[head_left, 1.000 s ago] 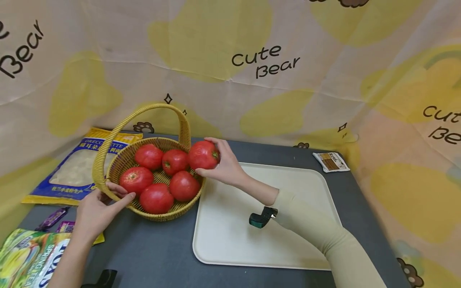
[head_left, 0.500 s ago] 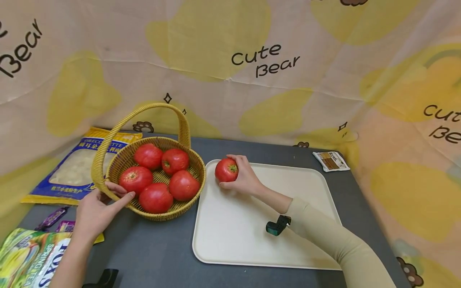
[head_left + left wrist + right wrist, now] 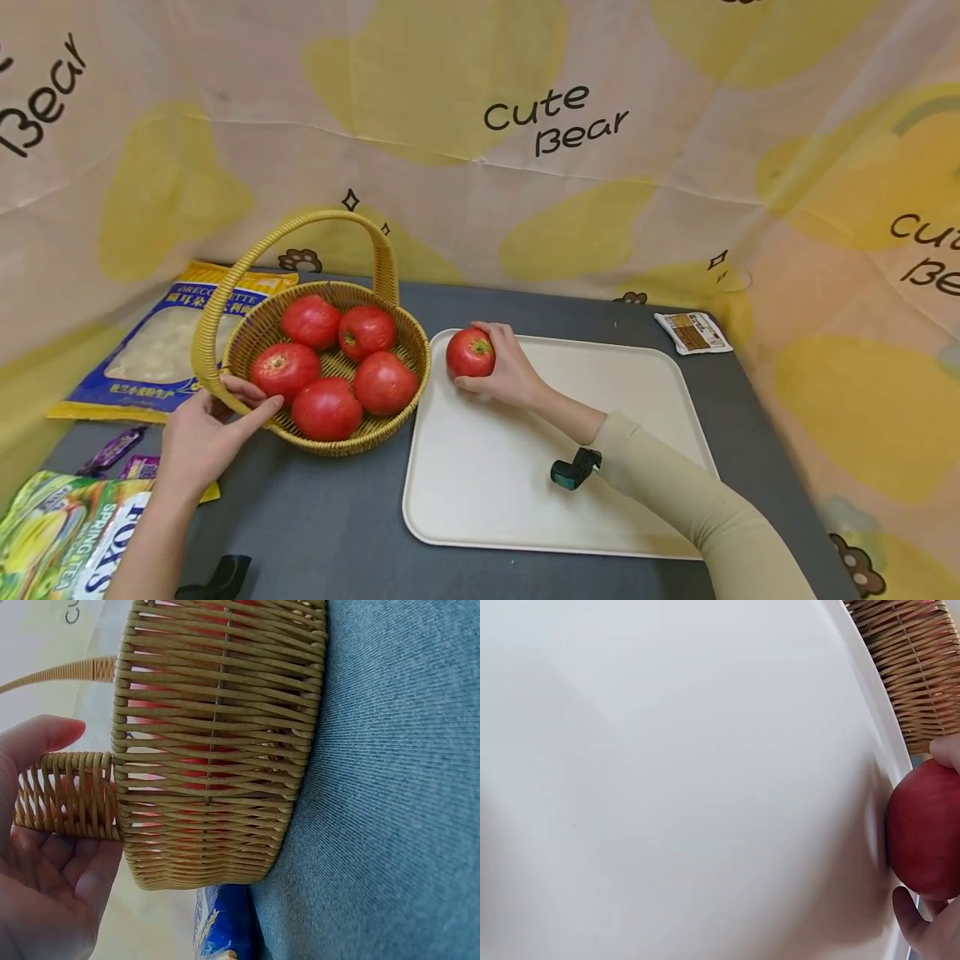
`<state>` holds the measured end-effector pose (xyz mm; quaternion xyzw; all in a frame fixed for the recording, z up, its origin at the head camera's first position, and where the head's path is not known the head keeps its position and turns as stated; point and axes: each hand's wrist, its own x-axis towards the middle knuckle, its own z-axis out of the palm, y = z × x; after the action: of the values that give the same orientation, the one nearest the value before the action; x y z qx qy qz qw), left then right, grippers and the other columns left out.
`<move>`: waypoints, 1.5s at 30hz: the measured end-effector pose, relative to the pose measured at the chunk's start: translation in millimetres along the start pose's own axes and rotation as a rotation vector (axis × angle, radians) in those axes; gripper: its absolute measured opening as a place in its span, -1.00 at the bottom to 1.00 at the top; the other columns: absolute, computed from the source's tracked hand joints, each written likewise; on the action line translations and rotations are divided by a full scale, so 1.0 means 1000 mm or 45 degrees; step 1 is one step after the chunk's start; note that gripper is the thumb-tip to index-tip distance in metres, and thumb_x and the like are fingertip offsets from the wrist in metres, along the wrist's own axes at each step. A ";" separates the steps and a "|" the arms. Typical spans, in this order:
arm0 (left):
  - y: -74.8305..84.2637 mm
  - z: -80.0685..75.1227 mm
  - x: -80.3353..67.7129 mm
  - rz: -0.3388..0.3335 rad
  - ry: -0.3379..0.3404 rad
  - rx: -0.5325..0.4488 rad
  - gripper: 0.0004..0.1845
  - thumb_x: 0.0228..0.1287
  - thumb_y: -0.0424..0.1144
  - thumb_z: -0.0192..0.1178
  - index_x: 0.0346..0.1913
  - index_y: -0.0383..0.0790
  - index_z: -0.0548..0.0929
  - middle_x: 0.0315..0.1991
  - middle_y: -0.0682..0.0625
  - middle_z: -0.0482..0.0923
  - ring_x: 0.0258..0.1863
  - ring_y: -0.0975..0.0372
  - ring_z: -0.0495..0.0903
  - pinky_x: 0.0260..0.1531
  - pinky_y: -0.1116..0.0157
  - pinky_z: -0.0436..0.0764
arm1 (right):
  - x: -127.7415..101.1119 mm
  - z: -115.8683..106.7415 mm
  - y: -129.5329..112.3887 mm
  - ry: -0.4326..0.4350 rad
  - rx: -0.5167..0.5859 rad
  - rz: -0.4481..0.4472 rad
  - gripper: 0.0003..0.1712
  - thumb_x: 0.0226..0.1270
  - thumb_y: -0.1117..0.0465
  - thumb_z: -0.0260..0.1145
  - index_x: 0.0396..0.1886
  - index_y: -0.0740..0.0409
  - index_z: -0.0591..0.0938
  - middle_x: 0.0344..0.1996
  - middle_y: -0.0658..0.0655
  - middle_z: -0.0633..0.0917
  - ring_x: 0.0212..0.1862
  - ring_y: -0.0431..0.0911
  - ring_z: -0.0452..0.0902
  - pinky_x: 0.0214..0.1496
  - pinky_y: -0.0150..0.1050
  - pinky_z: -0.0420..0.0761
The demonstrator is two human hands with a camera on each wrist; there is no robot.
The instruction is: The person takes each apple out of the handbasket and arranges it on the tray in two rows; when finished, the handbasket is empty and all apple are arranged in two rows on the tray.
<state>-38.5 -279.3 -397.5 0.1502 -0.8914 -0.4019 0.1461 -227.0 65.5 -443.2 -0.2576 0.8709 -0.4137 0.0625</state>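
At the far left corner of the tray [image 3: 495, 500], a red fruit [image 3: 467, 353] is gripped in the half-curled right hand [image 3: 510, 369]; left of the tray, the left hand [image 3: 204, 433] is wrapped round the handle [image 3: 207, 337] of a basket [image 3: 339, 448] holding five more fruits [image 3: 285, 371]; beyond the tray's far right corner lies a packet [image 3: 693, 333]

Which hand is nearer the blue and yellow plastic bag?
Left. The left hand is close beside the bag; the right hand, holding a round red fruit, is right of the yellow wicker basket.
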 end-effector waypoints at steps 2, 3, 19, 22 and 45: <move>0.000 0.000 0.000 -0.002 -0.004 0.000 -0.68 0.20 0.03 0.36 -0.18 -0.12 0.61 -0.38 0.27 0.55 -0.32 0.40 0.41 -0.36 0.49 0.36 | 0.000 0.000 0.000 0.002 0.002 0.000 0.02 -0.07 0.05 0.59 0.39 0.11 0.29 0.21 0.13 0.34 0.19 0.01 0.37 0.12 -0.04 0.52; 0.000 0.000 0.000 -0.002 -0.004 -0.002 -0.68 0.19 0.03 0.36 -0.18 -0.13 0.61 -0.38 0.27 0.55 -0.32 0.40 0.41 -0.36 0.49 0.37 | 0.000 0.000 0.000 0.004 0.003 -0.002 0.02 -0.07 0.05 0.59 0.39 0.11 0.29 0.21 0.14 0.34 0.19 0.02 0.37 0.13 -0.03 0.51; 0.002 -0.001 0.001 -0.009 -0.011 0.006 -0.66 0.20 0.05 0.35 -0.17 -0.14 0.61 -0.37 0.27 0.55 -0.31 0.38 0.40 -0.33 0.45 0.36 | 0.002 -0.007 -0.017 0.160 -0.008 -0.172 -0.34 0.16 0.06 0.46 0.25 0.06 0.48 0.21 0.05 0.45 0.24 -0.03 0.25 0.13 -0.03 0.46; 0.001 -0.002 0.001 -0.012 -0.005 0.001 -0.66 0.20 0.04 0.35 -0.17 -0.14 0.61 -0.37 0.30 0.54 -0.30 0.38 0.40 -0.33 0.46 0.36 | 0.004 -0.007 -0.032 0.225 0.095 -0.343 -0.59 0.25 0.18 0.39 0.10 0.06 0.60 0.12 0.03 0.54 0.18 -0.03 0.39 0.14 -0.04 0.48; -0.002 0.001 0.000 -0.034 -0.003 -0.011 -0.66 0.20 0.05 0.35 -0.17 -0.13 0.59 -0.36 0.30 0.54 -0.29 0.37 0.40 -0.32 0.45 0.35 | 0.034 0.029 -0.105 -0.576 -0.464 -0.389 -0.16 0.09 -0.09 0.49 0.31 0.15 0.42 0.13 0.07 0.57 0.13 -0.13 0.44 0.08 -0.33 0.49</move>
<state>-38.4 -279.3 -399.6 0.1608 -0.8877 -0.4080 0.1403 -205.7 -26.6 -379.7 -0.4775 0.8460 -0.1879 0.1446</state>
